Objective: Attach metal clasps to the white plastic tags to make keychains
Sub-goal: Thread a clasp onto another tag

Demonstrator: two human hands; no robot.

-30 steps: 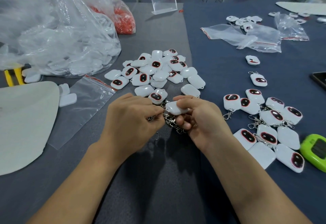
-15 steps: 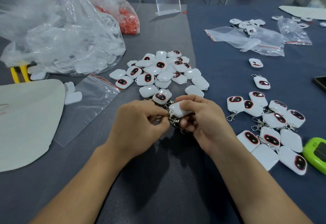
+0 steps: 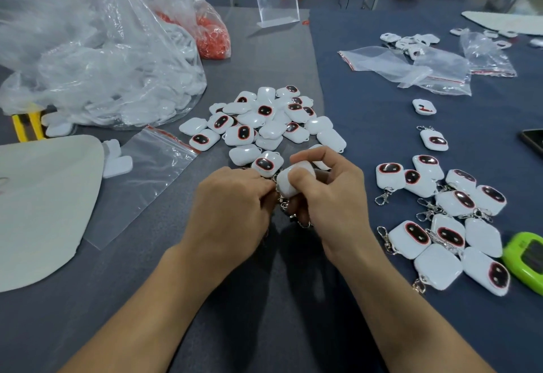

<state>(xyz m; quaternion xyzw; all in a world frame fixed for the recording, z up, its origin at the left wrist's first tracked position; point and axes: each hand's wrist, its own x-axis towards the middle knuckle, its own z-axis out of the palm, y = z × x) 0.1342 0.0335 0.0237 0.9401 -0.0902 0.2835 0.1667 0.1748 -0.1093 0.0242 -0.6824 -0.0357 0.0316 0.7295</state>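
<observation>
My right hand (image 3: 332,196) grips a white plastic tag (image 3: 289,183) between thumb and fingers, just above the grey mat. My left hand (image 3: 232,211) is curled close against the tag's left edge and pinches a metal clasp (image 3: 277,195), mostly hidden by my fingers. A small heap of loose metal clasps (image 3: 293,214) lies under and between both hands. Behind my hands sits a pile of white tags (image 3: 264,125), many showing dark red-rimmed faces. At the right lie finished keychains (image 3: 440,211) with clasps attached.
A large clear bag of white parts (image 3: 102,64) and a bag of red pieces (image 3: 211,37) lie at the back left. An empty zip bag (image 3: 147,173) and a pale board (image 3: 38,205) lie left. A green device (image 3: 526,261), phone (image 3: 533,140) and more bags (image 3: 411,67) lie right.
The view has shifted slightly. My right hand has turned the tag more upright and its fingers have lifted; my left hand stays pressed against the tag's edge.
</observation>
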